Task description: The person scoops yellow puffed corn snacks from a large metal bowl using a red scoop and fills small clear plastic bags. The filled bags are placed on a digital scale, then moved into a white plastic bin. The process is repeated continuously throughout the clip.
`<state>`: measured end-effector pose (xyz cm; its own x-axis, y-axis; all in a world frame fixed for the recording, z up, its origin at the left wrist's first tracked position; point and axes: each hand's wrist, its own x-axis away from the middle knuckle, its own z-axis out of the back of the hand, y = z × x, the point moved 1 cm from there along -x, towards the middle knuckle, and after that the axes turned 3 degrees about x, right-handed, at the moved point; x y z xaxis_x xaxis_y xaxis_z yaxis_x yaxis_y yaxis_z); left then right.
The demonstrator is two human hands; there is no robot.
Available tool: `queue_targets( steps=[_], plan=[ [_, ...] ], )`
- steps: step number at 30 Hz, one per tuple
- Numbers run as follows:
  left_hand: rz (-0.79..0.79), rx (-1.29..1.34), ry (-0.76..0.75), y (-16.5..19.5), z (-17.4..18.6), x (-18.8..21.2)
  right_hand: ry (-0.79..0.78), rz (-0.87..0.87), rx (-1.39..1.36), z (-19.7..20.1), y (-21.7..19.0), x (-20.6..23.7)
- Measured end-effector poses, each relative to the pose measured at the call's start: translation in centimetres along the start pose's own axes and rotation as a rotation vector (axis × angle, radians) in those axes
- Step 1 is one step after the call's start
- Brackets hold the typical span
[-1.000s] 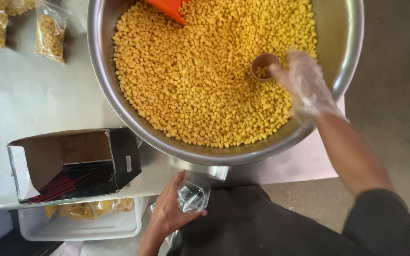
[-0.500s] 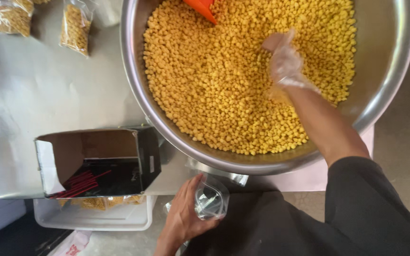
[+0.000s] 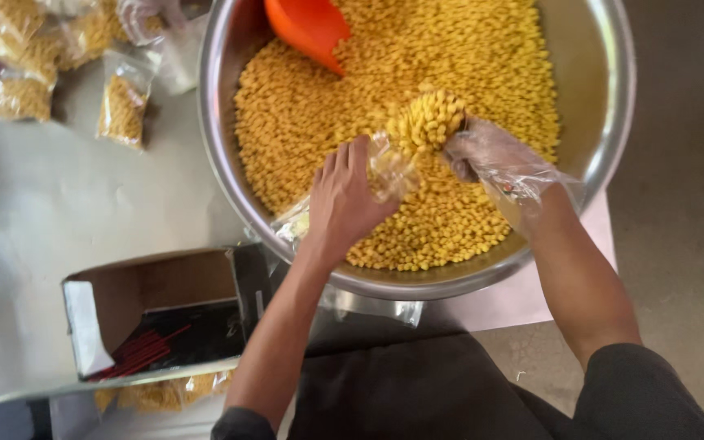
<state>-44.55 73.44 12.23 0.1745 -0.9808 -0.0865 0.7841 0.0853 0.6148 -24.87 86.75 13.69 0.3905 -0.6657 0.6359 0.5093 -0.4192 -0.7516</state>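
Grey table (image 3: 59, 187) carries a large steel bowl (image 3: 613, 106) heaped with yellow snack pellets (image 3: 466, 73). Over it, left hand (image 3: 348, 204) pinches a small clear bag (image 3: 389, 171) open; half a second ago it held the bag below the rim. Gloved right hand (image 3: 490, 159) grips a heaped scoop (image 3: 427, 121) at the bag's mouth, raised from the pellets since then.
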Motion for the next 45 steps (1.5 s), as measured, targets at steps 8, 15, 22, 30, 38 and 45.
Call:
queue_targets(
  steps=[8,15,22,30,38,45],
  plan=[
    [0.005,0.128,-0.013,1.8,-6.5,-6.5,0.299,0.206,0.283,2.0,-3.5,4.0],
    [-0.049,0.204,0.125,1.5,-6.9,-6.5,0.497,1.064,0.648,1.3,-0.7,3.2],
    [0.000,0.314,0.168,0.4,-5.1,-6.5,0.524,1.176,0.722,2.7,0.1,0.5],
    [-0.065,0.479,0.351,-1.7,-1.0,-4.1,0.457,-0.282,0.353,1.6,0.8,-1.1],
    [-0.065,0.382,0.168,-3.0,1.3,-4.4,-0.061,-0.192,0.264,-4.0,6.9,-4.9],
    [-0.140,0.308,0.104,-0.3,-1.6,-5.6,0.113,0.232,-0.114,4.1,1.1,0.7]
  ],
)
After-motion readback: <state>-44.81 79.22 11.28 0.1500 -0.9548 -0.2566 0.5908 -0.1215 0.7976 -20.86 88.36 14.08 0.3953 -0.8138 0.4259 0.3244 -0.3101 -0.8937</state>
